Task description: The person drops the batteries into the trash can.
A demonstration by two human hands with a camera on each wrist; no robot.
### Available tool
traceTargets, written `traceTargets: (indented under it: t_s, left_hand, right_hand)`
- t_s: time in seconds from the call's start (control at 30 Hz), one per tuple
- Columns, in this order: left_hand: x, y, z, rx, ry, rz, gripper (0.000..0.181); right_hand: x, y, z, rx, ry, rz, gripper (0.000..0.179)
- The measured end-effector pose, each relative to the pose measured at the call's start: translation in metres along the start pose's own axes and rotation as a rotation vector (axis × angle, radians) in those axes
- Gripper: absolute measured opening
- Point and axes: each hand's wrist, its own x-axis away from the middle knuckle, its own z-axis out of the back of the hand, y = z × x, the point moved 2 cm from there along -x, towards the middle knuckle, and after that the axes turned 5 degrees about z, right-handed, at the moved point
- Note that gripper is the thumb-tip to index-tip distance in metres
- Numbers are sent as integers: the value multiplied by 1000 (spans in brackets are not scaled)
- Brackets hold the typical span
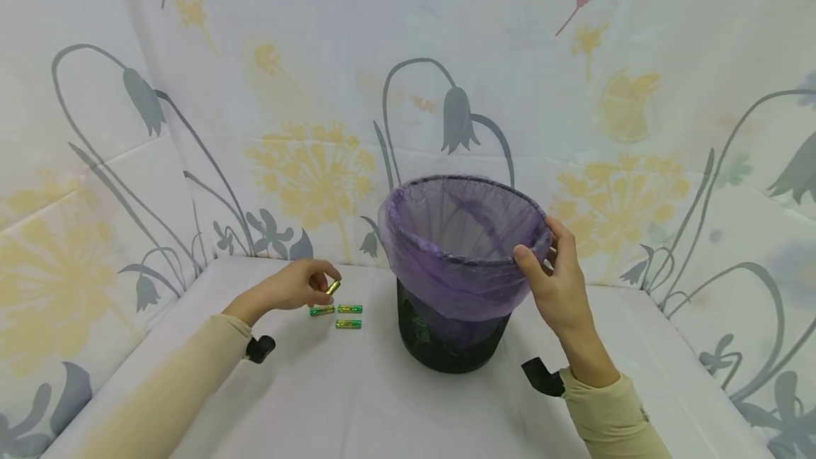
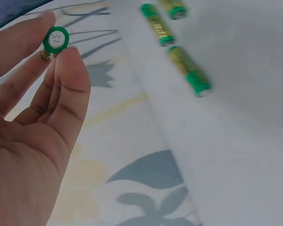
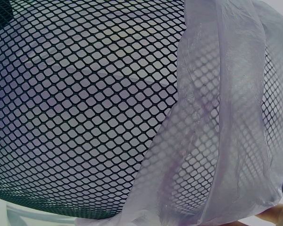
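My left hand pinches a green-and-gold battery between thumb and fingertips, just above the table. In the left wrist view one round end of that battery faces the camera. Three similar batteries lie beneath and beside this hand: one battery at the left, another battery to its right, and a third battery nearer me. A black mesh wastebasket stands upright to their right, lined with a purple plastic bag folded over its rim. My right hand grips the rim's right side, thumb outside on the bag.
A white cloth covers the table. Behind and on both sides hangs a flower-printed curtain, close beyond the basket. A black wrist piece sticks out under the left sleeve, and another black piece beside the right sleeve.
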Motion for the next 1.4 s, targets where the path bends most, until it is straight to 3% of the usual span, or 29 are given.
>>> traceTargets:
  t_s: [0.3,0.5,0.63,0.73,0.87,1.07,1.23,1.4]
  left_hand:
    - [-13,61,47,27,34,-91,38]
    - [-25,116,82,29,79,-130,40]
    - [-37,152,92,22,77,-176,40]
    - [-47,172,92,30,62,-189,40]
    - [-61,188,83,60,44,-195,40]
    - [-84,201,58,135,-14,-233,42]
    - [-96,210,39,132,-57,-238,42]
    - [-105,216,28,98,-54,-248,42]
  right_hand:
    - [0,1,0,8,0,0,66]
    - [-1,1,0,4,0,0,67]
    - [-1,1,1,4,4,2,67]
    - [-1,0,1,-3,5,3,66]
    - [-1,1,0,-12,2,1,67]
    - [0,2,-2,-6,2,4,67]
    - [1,3,-1,-4,11,8,67]
    - [-1,3,0,9,13,13,66]
